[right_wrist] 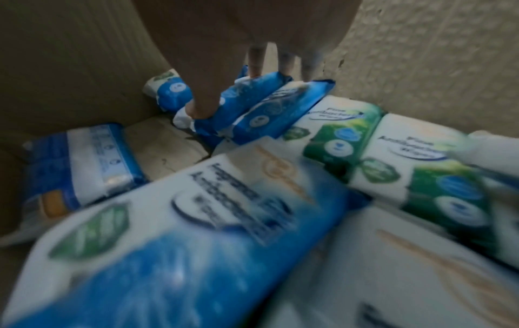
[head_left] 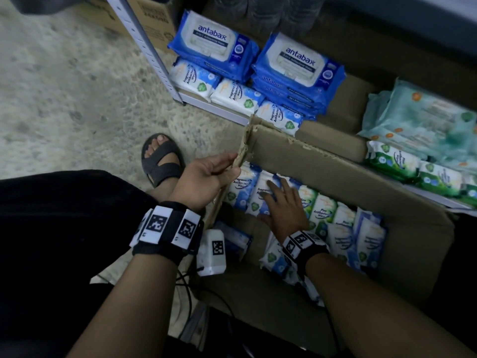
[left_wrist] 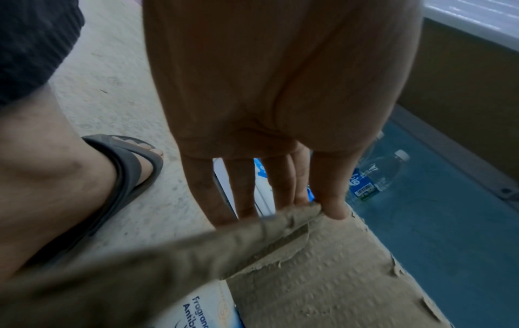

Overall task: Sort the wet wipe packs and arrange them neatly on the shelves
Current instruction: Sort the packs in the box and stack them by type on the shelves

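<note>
**Step in hand: drawing blue packs from the carton**

The person crouches beside an open cardboard carton [head_left: 335,174] on the floor, in front of a low shelf [head_left: 206,104]. The left hand [head_left: 206,177] pinches the torn carton flap [head_left: 241,151] between thumb and fingers and holds it back. The right hand [head_left: 281,202] reaches into the carton; its grip is spread across two blue-and-white wipe packs [right_wrist: 252,99] at the far corner, thumb on one side and fingers on the other. Whether the packs are lifted cannot be told.

Judged stage: sorting is partly done. Matching blue-and-white packs [head_left: 232,95] already stand in a row at the shelf front, so the next move likely calls for closing the grip on the pair, clearing the flap, and setting them in line with that row. The packs are soft and will probably flex under pressure.

Legible writing:
- Large blue packs [head_left: 299,60], stacked on the shelf: "antabax".
- Blue-and-white packs: "Fragrance…", "Antibacterial Wipes".
- Green packs [head_left: 320,210] in the carton: "Pine Antibacterial Wipes".
- Teal packs [head_left: 423,117] on the shelf at right: print illegible.

A water bottle [left_wrist: 376,177] lies beyond the carton.
</note>
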